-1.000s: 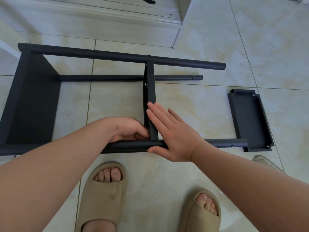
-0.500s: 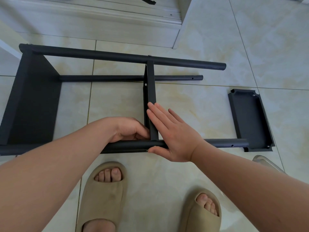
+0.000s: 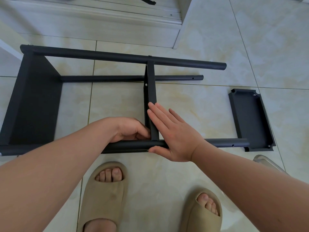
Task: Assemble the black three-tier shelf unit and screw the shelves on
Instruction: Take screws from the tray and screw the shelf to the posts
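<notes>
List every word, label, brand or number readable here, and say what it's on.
None: no readable word, number or logo shows on the black shelf frame, the loose shelf, the beige sandals or the floor tiles.

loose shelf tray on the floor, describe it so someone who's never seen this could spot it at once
A black shelf frame lies on its side across the pale tiled floor. At the free right end of its near pole lies the loose shelf tray. Unlike the end shelf and middle shelf standing between the poles, it lies flat, rim up.
</notes>
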Demonstrator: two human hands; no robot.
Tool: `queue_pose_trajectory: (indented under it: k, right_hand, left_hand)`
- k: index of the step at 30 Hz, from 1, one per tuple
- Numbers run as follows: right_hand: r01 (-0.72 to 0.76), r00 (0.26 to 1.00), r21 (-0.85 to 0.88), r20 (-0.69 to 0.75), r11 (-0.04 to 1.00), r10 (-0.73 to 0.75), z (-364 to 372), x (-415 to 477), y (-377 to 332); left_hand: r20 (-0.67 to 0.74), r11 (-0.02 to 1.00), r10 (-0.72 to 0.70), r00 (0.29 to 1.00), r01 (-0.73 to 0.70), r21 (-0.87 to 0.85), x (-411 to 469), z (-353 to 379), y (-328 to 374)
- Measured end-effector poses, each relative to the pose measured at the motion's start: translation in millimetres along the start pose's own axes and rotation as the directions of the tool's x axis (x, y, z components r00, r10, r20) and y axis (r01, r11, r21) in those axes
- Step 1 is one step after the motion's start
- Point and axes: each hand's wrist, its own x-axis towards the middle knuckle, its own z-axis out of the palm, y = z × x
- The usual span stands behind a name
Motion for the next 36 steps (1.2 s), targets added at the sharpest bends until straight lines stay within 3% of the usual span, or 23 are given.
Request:
queue_pose_trajectory:
  k: [3,8,18,24,36]
  right_hand:
    - [-0.001,1.0,-0.007,0.01,1.0,0.001,-0.5,0.3,0.2]
    - [-0.005,1.0,-0.017,0.015,1.0,0.005,-0.2,0.5,-0.1]
    - [-0.003,1.0,-0.007,-0.005,1.0,0.003,0.8,0.5,0.4]
    - [-0.005,1.0,-0.011,0.001,1.0,0.005,0.4,0.6,-0.1]
    - [-0.002,1.0,-0.011,-0.006,1.0,0.002,0.6,0.8,0.7]
  left_hand:
    - [0.015,1.0,-0.01,1.0,0.01,0.002,-0.3,0.2,-0.2]
    - [-0.091,0.993,0.074,0.993,-0.066,0.095,3.3,2.0,-0.2]
    - [0.04,1.0,0.007,0.999,-0.007,-0.018,3.0,-2.8,-2.2]
    - [-0.047,0.994,0.091,0.995,-0.088,0.062,6.0,1.1,-1.8]
    - [0.014,0.999,0.035,0.999,-0.035,0.02,4.0,-1.8,-1.4]
